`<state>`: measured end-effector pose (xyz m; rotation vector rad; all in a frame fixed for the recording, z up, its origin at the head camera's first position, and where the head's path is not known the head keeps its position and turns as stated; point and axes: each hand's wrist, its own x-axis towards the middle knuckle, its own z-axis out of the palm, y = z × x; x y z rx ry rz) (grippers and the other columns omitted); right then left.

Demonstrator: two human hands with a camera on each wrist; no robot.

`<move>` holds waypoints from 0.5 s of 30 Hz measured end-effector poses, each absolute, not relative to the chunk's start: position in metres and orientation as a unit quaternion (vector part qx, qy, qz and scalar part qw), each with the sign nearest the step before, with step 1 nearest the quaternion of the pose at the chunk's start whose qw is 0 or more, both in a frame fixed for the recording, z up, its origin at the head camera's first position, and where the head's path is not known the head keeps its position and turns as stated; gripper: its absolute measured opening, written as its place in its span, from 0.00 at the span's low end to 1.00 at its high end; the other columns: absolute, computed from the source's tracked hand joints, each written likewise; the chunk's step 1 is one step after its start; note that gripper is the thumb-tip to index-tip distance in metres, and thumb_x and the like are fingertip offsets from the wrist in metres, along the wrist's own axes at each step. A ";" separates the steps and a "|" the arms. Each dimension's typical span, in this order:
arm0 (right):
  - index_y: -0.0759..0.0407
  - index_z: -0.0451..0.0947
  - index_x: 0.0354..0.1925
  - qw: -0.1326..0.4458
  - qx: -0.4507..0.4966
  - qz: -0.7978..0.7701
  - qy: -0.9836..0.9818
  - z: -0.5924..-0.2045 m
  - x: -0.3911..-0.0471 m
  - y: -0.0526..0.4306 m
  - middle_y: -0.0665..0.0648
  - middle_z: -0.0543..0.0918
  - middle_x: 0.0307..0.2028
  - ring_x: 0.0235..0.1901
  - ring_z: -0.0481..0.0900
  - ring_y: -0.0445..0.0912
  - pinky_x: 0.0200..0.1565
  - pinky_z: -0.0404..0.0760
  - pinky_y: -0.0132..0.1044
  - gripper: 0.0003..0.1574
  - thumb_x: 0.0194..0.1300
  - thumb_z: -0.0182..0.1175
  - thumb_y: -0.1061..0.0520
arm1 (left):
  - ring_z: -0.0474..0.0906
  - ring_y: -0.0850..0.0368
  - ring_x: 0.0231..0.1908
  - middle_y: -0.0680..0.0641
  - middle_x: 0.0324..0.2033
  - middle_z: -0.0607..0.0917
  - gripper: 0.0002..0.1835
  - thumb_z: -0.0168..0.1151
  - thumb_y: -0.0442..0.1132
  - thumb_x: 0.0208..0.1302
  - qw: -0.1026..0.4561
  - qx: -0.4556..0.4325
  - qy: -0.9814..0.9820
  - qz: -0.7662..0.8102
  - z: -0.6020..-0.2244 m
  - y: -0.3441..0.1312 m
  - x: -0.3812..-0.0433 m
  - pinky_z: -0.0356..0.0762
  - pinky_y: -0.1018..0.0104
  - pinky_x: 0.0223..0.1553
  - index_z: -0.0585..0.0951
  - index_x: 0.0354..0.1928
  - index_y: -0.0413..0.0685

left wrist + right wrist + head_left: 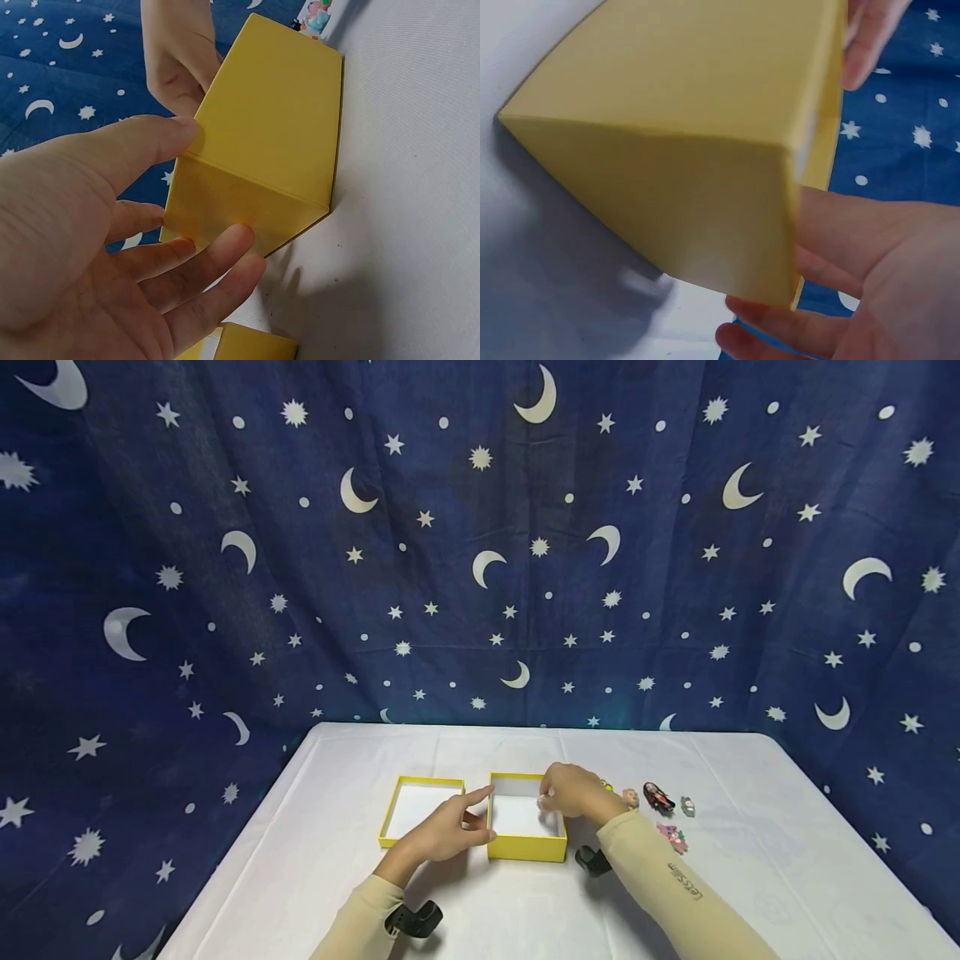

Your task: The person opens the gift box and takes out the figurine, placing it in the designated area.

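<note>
A yellow box [527, 848] with a white inside stands open side up on the table. At its left side lies my left hand [447, 828], fingers fairly straight. In the left wrist view its thumb touches the box's edge and its fingertips touch the outer wall. Over the right wall reaches my right hand [572, 790], its thumb inside the rim. The right wrist view has other fingers [772, 319] outside, past the box's corner, so the hand appears to grip the wall. Part of its fingertips is hidden. Left of the box lies a shallow yellow lid [386, 842], white inside up.
Right of the box lie several small toys: a black-and-red figure [658, 798], a grey one [687, 807], a pink one [672, 837] and a peach-coloured one [631, 797]. A white cloth covers the table [480, 918]. A dark blue star-and-moon curtain [450, 568] hangs behind.
</note>
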<state>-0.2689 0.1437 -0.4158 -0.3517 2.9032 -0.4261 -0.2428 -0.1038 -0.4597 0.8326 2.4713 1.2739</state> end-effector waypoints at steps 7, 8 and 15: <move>0.53 0.89 0.42 0.100 -0.119 -0.198 0.968 -0.405 -0.264 0.152 0.58 0.86 0.56 0.59 0.80 0.57 0.59 0.79 0.59 0.10 0.63 0.70 0.53 | 0.83 0.57 0.46 0.41 0.49 0.87 0.41 0.67 0.39 0.67 0.122 0.280 0.845 0.440 -0.460 -0.104 -0.243 0.79 0.69 0.48 0.60 0.77 0.36; 0.53 0.89 0.43 0.099 -0.118 -0.204 0.967 -0.404 -0.264 0.153 0.58 0.86 0.56 0.59 0.80 0.57 0.60 0.78 0.59 0.10 0.63 0.70 0.53 | 0.83 0.57 0.47 0.41 0.48 0.87 0.41 0.67 0.39 0.67 0.122 0.280 0.845 0.439 -0.460 -0.104 -0.243 0.79 0.70 0.48 0.60 0.77 0.37; 0.55 0.88 0.49 0.078 -0.131 -0.248 0.957 -0.405 -0.263 0.164 0.60 0.85 0.56 0.60 0.79 0.61 0.59 0.78 0.59 0.15 0.65 0.69 0.53 | 0.83 0.56 0.47 0.39 0.51 0.86 0.41 0.68 0.40 0.66 0.121 0.280 0.848 0.433 -0.460 -0.103 -0.243 0.78 0.71 0.44 0.60 0.77 0.37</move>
